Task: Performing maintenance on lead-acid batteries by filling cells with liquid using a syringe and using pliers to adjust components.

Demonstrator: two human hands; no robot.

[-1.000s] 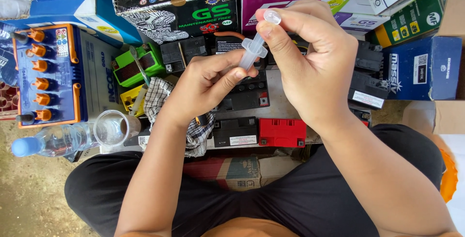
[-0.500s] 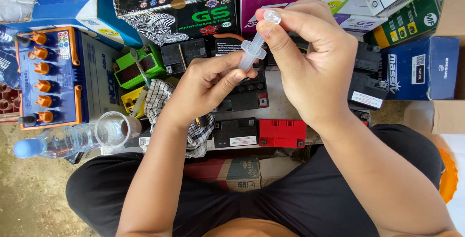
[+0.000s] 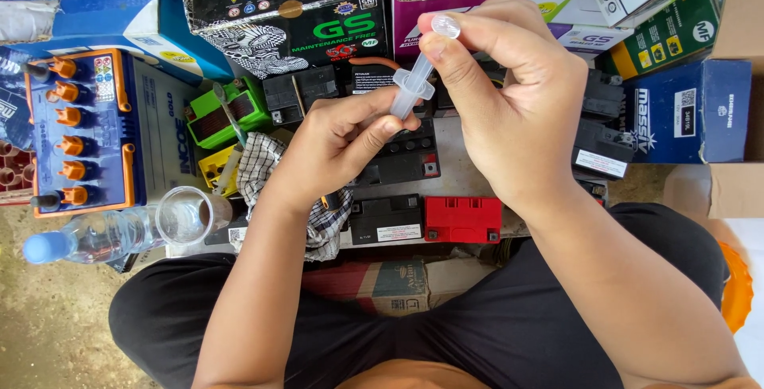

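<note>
The person sits cross-legged over a low bench [image 3: 461, 168] crowded with small batteries, and both hands are raised above it around a clear plastic syringe [image 3: 414, 85]. The left hand [image 3: 338, 146] has its fingers closed around the lower part of the barrel, with the thumb lying along it. The right hand [image 3: 517, 103] is closed on the top end: its thumb and forefinger pinch the round plunger head [image 3: 446, 25], which stands drawn well out from the barrel's flange. The syringe tilts slightly, top end towards the right hand, and hangs above a black battery [image 3: 402, 158] without touching it. Its tip is hidden behind the left fingers, so I cannot tell whether a needle or tube is fitted, nor whether the barrel holds any liquid.

Judging by how things lie, the work appears to be at the stage of handling the syringe itself: the plunger is out, and nothing shows the tip at any battery opening or at the clear cup [image 3: 185, 215] that stands at the left beside a lying water bottle [image 3: 95, 234]. A red battery [image 3: 463, 218] sits near the bench's front edge, a checked cloth [image 3: 263, 166] lies under the left wrist, and a large blue battery with orange caps [image 3: 79, 130] stands at the far left. Battery cartons are stacked behind.
</note>
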